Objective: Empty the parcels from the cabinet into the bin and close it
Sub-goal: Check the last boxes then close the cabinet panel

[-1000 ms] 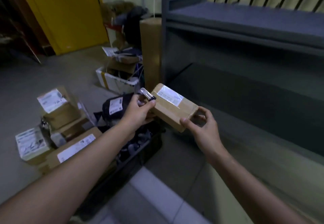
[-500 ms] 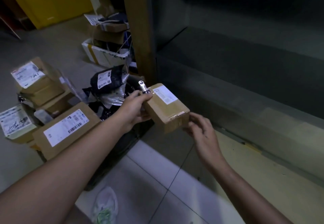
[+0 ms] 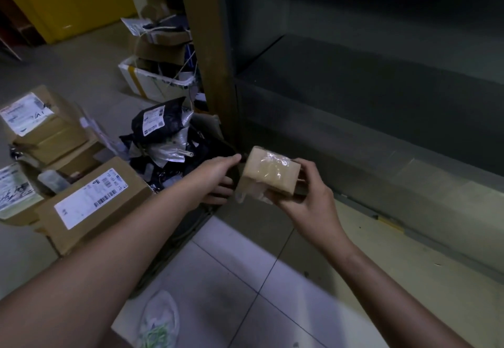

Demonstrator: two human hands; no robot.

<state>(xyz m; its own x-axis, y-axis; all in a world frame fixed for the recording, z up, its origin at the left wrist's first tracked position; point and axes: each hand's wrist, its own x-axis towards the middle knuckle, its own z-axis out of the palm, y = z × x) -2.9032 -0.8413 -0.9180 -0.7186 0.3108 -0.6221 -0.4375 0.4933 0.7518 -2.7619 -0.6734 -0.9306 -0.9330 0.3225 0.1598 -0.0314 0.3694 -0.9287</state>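
A small brown cardboard parcel [image 3: 268,174] with shiny tape on top is gripped by my right hand [image 3: 308,200], thumb on its far side and fingers underneath. My left hand [image 3: 216,177] lies at the parcel's left end with thumb and fingers stretched toward it, at or just off its edge. Both hands hover over the near corner of a black bin [image 3: 188,227], which holds a black poly bag [image 3: 158,124] and other wrapped parcels. Behind stands the dark grey cabinet [image 3: 368,135], open, with nothing showing on its visible shelf.
Labelled cardboard boxes [image 3: 90,200] are piled on the floor left of the bin. A white foam box [image 3: 152,83] with more packages sits farther back. A brown upright panel [image 3: 212,56] stands at the cabinet's left edge. Crumpled plastic [image 3: 159,320] lies on the tiles.
The parcel has been turned so its white label no longer faces up, and my right hand now grips it. My left hand has loosened off it; the small metal item is out of sight.
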